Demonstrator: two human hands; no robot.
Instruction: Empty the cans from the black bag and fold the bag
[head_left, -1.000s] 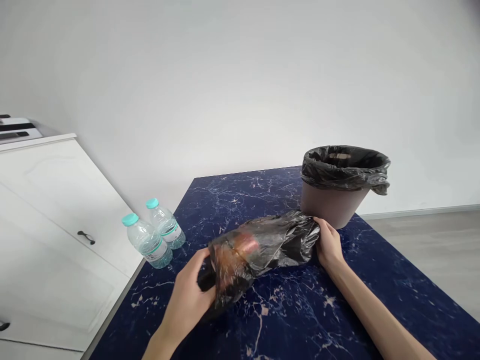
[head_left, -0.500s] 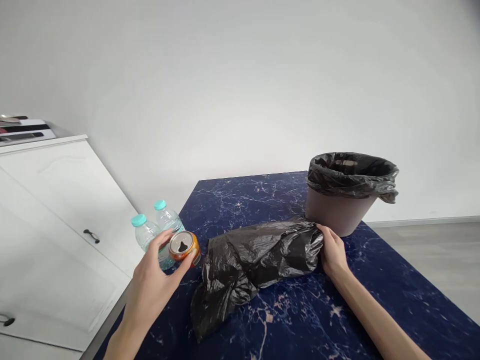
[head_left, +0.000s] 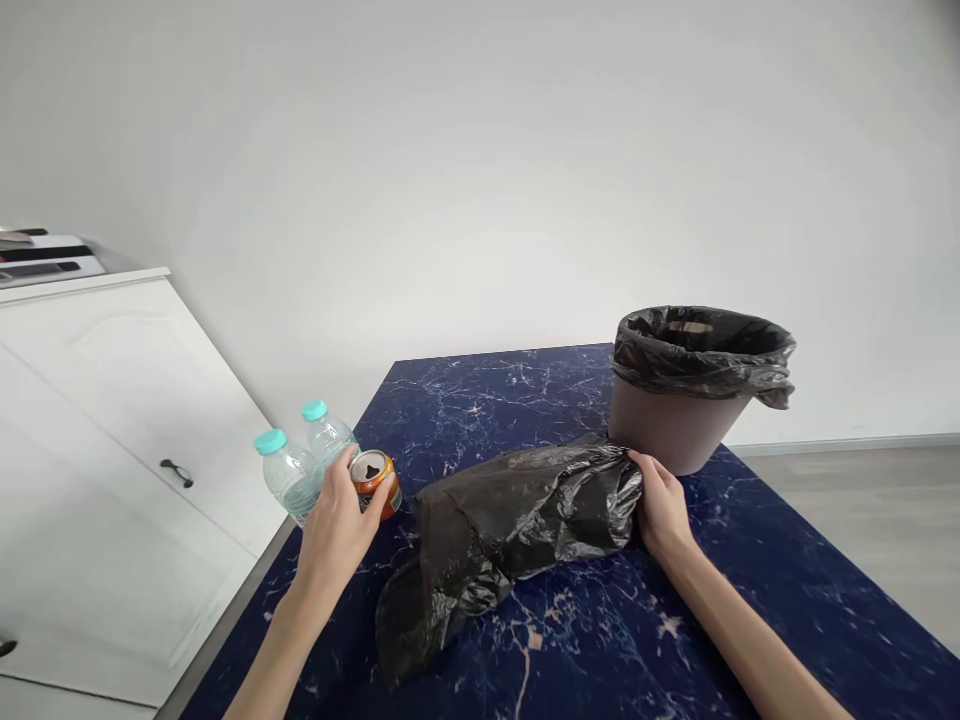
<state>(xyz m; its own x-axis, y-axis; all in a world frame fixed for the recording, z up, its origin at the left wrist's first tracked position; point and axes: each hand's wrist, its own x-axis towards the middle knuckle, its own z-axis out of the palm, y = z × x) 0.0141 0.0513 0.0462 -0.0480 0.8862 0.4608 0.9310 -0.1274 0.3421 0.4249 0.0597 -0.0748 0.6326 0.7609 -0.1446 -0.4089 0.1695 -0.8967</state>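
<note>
My left hand grips an orange drink can with an opened top, holding it upright just above or on the dark blue marble table, right beside two clear water bottles with teal caps. A crumpled black plastic bag lies across the table's middle. My right hand holds the bag's right end, close to the base of a brown bin lined with a black bag.
A white cabinet with dark handles stands to the left of the table, with flat items on top. A white wall rises behind. Grey floor shows at the right past the table's edge.
My left hand has drawn the orange can out of the black bag and carried it left to the bottles, then lowered it upright. The bag has slumped flatter. My right hand has stayed on the bag.
</note>
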